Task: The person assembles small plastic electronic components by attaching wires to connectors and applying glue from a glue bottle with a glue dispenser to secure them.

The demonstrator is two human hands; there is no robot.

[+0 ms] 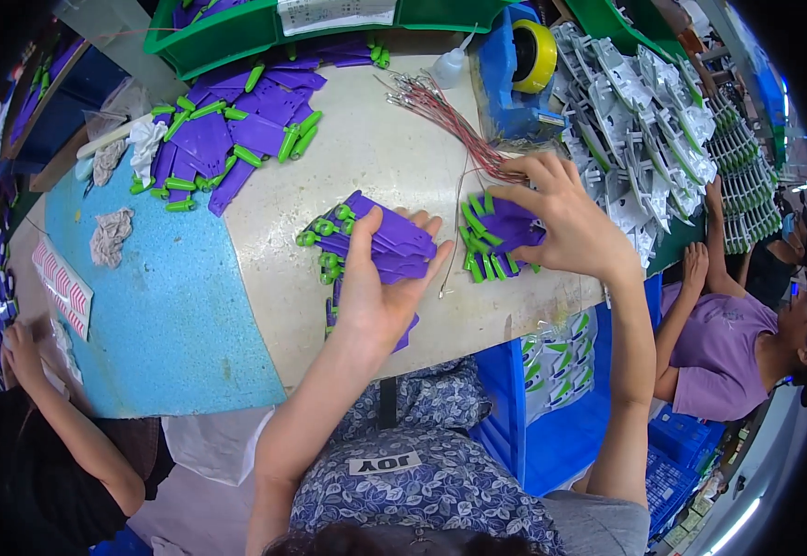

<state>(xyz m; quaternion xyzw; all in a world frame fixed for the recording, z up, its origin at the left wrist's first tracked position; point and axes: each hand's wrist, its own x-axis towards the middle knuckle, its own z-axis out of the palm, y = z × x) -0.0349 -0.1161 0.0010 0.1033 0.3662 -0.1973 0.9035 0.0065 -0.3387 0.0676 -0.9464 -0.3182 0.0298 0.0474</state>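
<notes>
My left hand is closed around a fanned stack of purple plastic parts with green tips, lifted a little above the table. Under and beside this hand lie more of the same parts, mostly hidden by it. At the right, my right hand curves over a second cluster of purple and green parts, thumb and fingers around its purple end. Its fingertips are close to a bundle of thin red wires; whether they touch it I cannot tell.
A heap of purple and green parts lies far left. Behind stands a green bin; a blue tape dispenser and grey-white plastic parts are at the right. A blue crate sits below the table edge. Co-workers' arms are on both sides.
</notes>
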